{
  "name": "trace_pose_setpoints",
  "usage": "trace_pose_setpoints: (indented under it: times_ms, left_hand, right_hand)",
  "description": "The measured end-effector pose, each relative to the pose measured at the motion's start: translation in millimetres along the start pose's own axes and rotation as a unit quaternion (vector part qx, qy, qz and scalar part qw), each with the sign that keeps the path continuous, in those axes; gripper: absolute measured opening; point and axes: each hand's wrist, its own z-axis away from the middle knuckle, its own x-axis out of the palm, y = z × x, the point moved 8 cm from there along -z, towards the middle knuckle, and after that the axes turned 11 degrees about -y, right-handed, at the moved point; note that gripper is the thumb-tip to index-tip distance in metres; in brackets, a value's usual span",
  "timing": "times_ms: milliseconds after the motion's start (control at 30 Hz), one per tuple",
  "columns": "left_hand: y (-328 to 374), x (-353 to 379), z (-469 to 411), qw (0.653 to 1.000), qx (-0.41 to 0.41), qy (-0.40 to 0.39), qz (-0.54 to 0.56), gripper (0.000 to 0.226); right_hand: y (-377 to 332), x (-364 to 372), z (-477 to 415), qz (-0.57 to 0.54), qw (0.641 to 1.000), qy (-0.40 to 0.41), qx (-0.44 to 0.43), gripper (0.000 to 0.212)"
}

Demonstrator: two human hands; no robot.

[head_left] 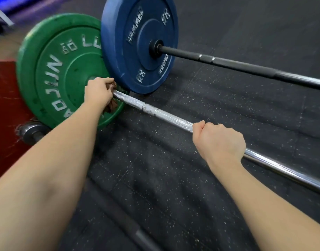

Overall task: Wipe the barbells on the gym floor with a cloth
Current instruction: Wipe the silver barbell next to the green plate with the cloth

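On the black speckled rubber floor (173, 169), the left hand (98, 92) squeezes a brown cloth (111, 106) round the long silver metal bar (166, 115). The bar runs on to the right hand (219, 142), its fingers closed round it.

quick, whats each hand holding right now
left hand: fingers curled round the brown cloth, pressed on the silver bar by the green plate.
right hand: grips the silver bar, no cloth.
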Motion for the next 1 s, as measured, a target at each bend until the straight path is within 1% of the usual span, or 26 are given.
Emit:
trace_pose_setpoints:
  times_ms: [100,167,300,400,500,567,667,767,867,1000]
  left_hand:
    - [0,1,-9,0.999,-0.051,0.002,0.014,0.037]
    - [7,4,-3,0.999,-0.044,0.013,0.027,0.04]
    - [7,6,19,0.992,-0.032,0.013,0.124,0.027]
    - [19,12,46,0.988,-0.002,0.016,0.153,0.026]
    - [37,23,72,0.988,0.036,0.048,0.139,0.03]
    - [39,24,73,0.988,0.055,0.066,0.128,0.031]
    - [28,19,51,0.992,0.065,0.058,0.087,0.03]
    - [2,11,19,0.996,0.037,0.032,0.077,0.03]
    - [-13,6,-3,0.997,-0.008,0.007,0.074,0.028]
    - [-6,11,-5,0.992,-0.071,0.034,0.095,0.031]
  right_hand:
    - [0,1,0,0.001,1.0,-0.004,0.002,0.053]
    - [0,1,0,-0.002,1.0,-0.006,0.003,0.051]
    - [1,2,-2,-0.009,1.0,-0.013,0.015,0.051]
    - [1,1,0,-0.015,1.0,-0.008,0.014,0.052]
    - [1,0,1,-0.016,1.0,-0.004,0.012,0.052]
    - [1,-1,1,-0.013,1.0,-0.003,0.012,0.053]
    - [1,-1,1,-0.011,1.0,-0.007,0.009,0.052]
    - [1,0,1,-0.005,1.0,-0.011,0.009,0.052]
    - [1,2,-1,-0.008,1.0,-0.015,0.011,0.053]
    - [0,1,-2,-0.012,1.0,-0.02,0.008,0.052]
